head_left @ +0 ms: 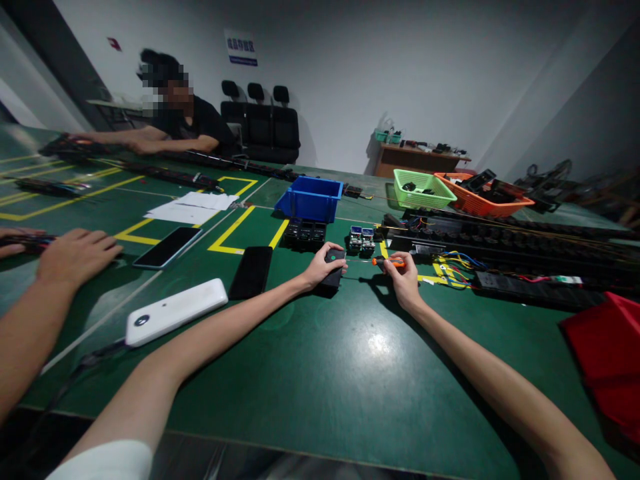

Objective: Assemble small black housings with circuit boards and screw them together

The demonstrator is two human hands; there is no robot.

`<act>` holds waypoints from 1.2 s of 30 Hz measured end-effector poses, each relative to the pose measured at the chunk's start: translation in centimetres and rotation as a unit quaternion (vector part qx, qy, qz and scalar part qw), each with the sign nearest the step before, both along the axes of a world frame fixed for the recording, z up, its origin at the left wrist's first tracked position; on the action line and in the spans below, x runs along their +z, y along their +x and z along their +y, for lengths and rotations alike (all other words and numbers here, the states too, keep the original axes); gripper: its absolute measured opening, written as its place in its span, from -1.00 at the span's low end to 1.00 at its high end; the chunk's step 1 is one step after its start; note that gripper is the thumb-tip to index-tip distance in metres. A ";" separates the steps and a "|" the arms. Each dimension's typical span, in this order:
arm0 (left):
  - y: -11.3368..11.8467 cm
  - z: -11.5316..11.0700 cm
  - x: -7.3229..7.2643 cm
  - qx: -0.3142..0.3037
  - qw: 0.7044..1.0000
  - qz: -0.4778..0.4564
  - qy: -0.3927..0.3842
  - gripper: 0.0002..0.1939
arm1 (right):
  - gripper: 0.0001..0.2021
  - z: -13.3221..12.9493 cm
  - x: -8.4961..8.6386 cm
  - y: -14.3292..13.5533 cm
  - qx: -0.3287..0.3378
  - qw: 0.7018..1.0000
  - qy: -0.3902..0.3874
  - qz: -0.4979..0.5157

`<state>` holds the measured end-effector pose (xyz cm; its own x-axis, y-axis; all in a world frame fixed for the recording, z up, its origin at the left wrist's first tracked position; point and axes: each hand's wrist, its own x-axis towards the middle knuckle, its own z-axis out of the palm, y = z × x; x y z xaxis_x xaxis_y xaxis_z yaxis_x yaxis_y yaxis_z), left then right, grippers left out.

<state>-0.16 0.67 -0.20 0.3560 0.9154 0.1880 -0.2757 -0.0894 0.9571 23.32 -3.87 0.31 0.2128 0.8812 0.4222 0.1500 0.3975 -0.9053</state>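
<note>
My left hand [323, 268] is closed around a small black box [333, 273] above the green table [310, 373]. Held in my right hand [404, 277] is a screwdriver with an orange and black handle [389, 263]; its thin shaft points left, its tip at or close to the side of the box. Whether the tip touches is too small to tell. Just behind the hands stand small silver and blue modules [361, 239] and a group of black modules [304, 233].
Nearby are a blue bin [313, 199], a black phone [251, 272], a white power bank [176, 312], another phone [169, 247], green [423, 191] and orange baskets [483, 200], long black assemblies with wires [530, 287] and a red bin [607, 363]. A co-worker's hand [80, 257] rests at left; another person sits behind.
</note>
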 end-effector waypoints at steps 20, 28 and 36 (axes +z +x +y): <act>0.1 0.0 0.1 0.014 1.000 0.001 -0.002 -0.51 | -0.75 -0.1 0.1 -0.1 -0.003 1.000 0.007 0.016; 0.1 0.0 0.1 0.015 1.000 0.002 0.003 -0.51 | -0.74 -0.1 0.1 -0.1 -0.007 1.000 0.010 0.013; 0.1 0.1 0.0 0.014 1.000 0.005 0.002 -0.50 | -0.71 -0.1 0.0 -0.1 -0.002 0.999 0.009 0.032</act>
